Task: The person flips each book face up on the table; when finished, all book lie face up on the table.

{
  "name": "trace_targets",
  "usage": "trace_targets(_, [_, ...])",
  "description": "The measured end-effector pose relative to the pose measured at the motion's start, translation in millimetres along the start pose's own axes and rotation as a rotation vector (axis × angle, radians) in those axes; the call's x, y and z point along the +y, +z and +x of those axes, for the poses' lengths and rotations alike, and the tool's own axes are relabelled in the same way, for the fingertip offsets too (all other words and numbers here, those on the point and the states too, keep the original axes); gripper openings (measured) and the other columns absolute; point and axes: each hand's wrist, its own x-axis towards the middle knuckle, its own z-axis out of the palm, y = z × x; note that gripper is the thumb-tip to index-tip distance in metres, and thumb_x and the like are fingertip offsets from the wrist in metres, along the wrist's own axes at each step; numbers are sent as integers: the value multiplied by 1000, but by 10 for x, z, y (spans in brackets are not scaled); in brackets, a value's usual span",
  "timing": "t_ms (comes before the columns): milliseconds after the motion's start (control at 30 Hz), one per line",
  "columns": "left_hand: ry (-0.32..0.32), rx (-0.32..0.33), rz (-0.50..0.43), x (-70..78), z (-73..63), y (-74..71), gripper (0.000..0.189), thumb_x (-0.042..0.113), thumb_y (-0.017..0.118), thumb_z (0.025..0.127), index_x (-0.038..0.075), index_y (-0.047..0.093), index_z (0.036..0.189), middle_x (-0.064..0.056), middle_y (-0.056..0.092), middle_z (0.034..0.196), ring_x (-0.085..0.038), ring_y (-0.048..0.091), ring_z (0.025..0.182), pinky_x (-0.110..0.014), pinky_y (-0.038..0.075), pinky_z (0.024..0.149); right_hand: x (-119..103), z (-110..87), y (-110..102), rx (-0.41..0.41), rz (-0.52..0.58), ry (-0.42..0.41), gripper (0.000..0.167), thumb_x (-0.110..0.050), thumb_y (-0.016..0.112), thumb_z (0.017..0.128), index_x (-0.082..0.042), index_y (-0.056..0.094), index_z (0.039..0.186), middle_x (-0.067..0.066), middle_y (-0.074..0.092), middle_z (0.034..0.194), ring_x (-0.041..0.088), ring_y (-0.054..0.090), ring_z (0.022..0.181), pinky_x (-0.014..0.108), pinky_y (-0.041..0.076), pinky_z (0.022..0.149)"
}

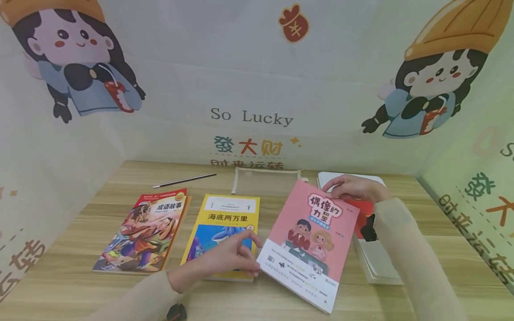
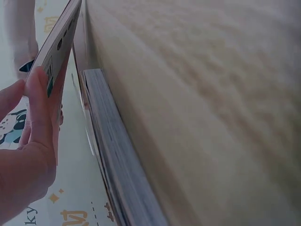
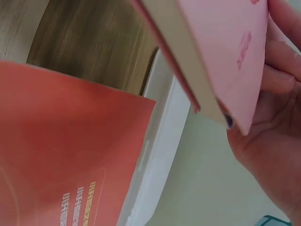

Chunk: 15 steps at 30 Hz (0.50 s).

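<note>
In the head view, the pink book point(image 1: 311, 243) slants between my hands and partly hides a red cover point(image 1: 363, 216) below my right fingers; its title reads 偶像的力量, but the band's small print is too fine for me. My left hand point(image 1: 222, 256) pinches its lower left corner, covering part of the yellow book point(image 1: 230, 214), 海底两万里; farther left of those fingers lies 成语故事 point(image 1: 142, 236). My right hand point(image 1: 357, 187) grips the upper edge. In the left wrist view, my thumb and fingers pinch the steeply foreshortened book. In the right wrist view, my fingers hold its edge, cropped at the border; across from them, the red cover, also cropped, bears blurred lettering.
</note>
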Motion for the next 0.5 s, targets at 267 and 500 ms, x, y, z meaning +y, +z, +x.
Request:
trace_targets(267, [-17, 14, 41, -54, 51, 74, 36, 6, 66, 78, 4, 42, 106, -12, 65, 74, -26, 63, 68, -32, 53, 63, 32, 192, 52, 70, -76, 10, 23, -9, 55, 86, 2, 59, 105, 15, 63, 86, 24, 60, 74, 30, 51, 69])
trace_targets(500, [-96, 51, 16, -61, 88, 121, 35, 3, 65, 78, 3, 43, 104, -14, 64, 72, -27, 63, 65, -32, 53, 60, 149, 357, 96, 113, -185, -19, 24, -8, 58, 83, 6, 60, 103, 9, 63, 80, 18, 58, 69, 27, 49, 63])
